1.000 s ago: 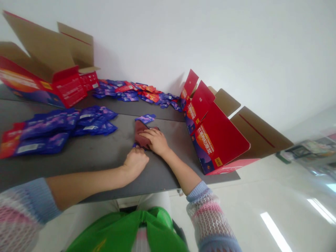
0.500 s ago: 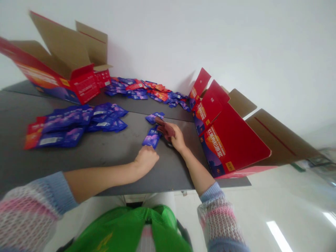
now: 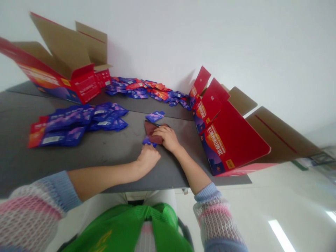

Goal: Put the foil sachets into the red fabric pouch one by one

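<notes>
The right hand (image 3: 167, 138) presses a brown cloth (image 3: 152, 132) down over a blue packet (image 3: 148, 141), near the middle of the frame. The left hand (image 3: 148, 157) is closed tight on the near end of that same packet. Just above the cloth lies one loose packet (image 3: 155, 116). To the left is a big pile of blue packets (image 3: 76, 122), with some red and orange at its left end. A long row of mixed packets (image 3: 147, 91) runs along the back, by the white wall (image 3: 162, 38). Open red boxes (image 3: 231, 136) stand at the right, and another open box (image 3: 86, 84) sits at the upper left. The piles and boxes are on a gray worktop (image 3: 115, 150).
</notes>
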The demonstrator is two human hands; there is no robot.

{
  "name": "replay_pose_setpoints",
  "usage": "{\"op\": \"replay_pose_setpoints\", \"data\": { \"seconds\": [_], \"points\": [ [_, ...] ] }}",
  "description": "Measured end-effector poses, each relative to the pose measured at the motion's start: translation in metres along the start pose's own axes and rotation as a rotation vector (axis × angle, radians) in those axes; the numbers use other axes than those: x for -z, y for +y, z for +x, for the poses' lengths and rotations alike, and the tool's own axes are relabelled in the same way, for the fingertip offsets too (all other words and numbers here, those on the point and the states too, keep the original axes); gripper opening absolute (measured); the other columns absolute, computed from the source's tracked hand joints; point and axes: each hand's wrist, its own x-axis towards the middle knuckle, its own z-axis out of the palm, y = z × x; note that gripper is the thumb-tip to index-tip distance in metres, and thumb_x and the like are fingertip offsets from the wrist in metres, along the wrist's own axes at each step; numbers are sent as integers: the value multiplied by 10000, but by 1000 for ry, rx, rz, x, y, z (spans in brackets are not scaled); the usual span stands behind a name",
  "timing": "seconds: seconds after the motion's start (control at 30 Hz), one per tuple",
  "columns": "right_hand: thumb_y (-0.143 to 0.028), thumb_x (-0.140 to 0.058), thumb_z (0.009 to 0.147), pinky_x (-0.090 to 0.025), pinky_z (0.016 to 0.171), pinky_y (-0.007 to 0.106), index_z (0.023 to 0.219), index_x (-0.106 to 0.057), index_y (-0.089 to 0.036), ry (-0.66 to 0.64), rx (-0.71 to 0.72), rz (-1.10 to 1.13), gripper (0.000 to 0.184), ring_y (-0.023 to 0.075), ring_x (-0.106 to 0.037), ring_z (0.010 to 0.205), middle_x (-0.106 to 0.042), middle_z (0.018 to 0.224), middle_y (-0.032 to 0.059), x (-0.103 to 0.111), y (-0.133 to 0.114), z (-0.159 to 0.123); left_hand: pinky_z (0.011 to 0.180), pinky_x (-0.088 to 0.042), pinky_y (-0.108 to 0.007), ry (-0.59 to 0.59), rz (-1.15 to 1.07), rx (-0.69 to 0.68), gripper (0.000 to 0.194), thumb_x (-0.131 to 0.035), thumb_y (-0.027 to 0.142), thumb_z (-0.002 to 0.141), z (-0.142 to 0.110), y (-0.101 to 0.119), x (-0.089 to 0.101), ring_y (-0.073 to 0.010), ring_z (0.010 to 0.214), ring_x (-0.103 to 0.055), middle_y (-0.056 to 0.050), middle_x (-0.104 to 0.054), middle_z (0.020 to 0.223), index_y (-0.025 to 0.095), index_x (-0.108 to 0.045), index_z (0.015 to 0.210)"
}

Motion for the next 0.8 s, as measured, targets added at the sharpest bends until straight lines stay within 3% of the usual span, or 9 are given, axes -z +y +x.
{"op": "replay_pose_setpoints", "data": {
  "seconds": [0.1,0.23,0.33,0.47,0.6,0.7,0.8],
  "points": [
    [-225,-517,972,-392,1081,413,1140,-742,-344,22,-99,-31,305,224,-556,1221,-704,1260,-21,1,17,6,625,-441,-351,30,46,29,304,-468,-91,852,0,2,-4,-315,766,-711,-288,-724,801,-50,-768,881],
    [-176,-496,955,-407,1053,415,1147,-758,-300,122,-222,-67,348,237,-591,1144,-720,1203,33,4,50,6,605,-431,-332,33,58,47,334,-442,-115,859,1,3,-8,-305,746,-719,-288,-729,805,-54,-767,901],
    [-149,-516,912,-428,1037,404,1199,-735,-240,231,-130,40,372,237,-595,1168,-706,1232,69,8,65,0,614,-447,-336,25,60,29,352,-430,-126,854,0,1,-5,-304,754,-728,-290,-733,812,-53,-770,904],
    [-169,-513,906,-412,1076,413,1301,-674,-238,233,104,199,432,232,-554,1276,-659,1340,72,11,50,-9,604,-444,-332,-5,49,12,326,-459,-96,853,-1,-1,0,-305,763,-725,-286,-736,828,-27,-777,877],
    [-110,-460,901,-390,1096,404,1375,-618,-288,56,231,201,531,205,-507,1337,-607,1425,30,2,19,-11,608,-427,-340,-26,1,-8,257,-529,-40,847,-1,-2,3,-314,777,-713,-272,-733,828,8,-779,812],
    [-75,-466,869,-378,1091,398,1368,-624,-298,-27,254,159,569,199,-502,1335,-610,1423,23,-8,9,-9,607,-417,-334,-50,-44,-21,241,-551,-24,845,0,-2,3,-299,756,-702,-238,-725,760,33,-777,783],
    [-84,-482,866,-376,1088,396,1379,-613,-279,-4,219,121,564,205,-490,1342,-611,1423,34,-10,14,-5,612,-421,-339,-13,-18,1,269,-516,-52,849,0,0,0,-304,763,-708,-258,-729,790,9,-775,811]
  ]
}}
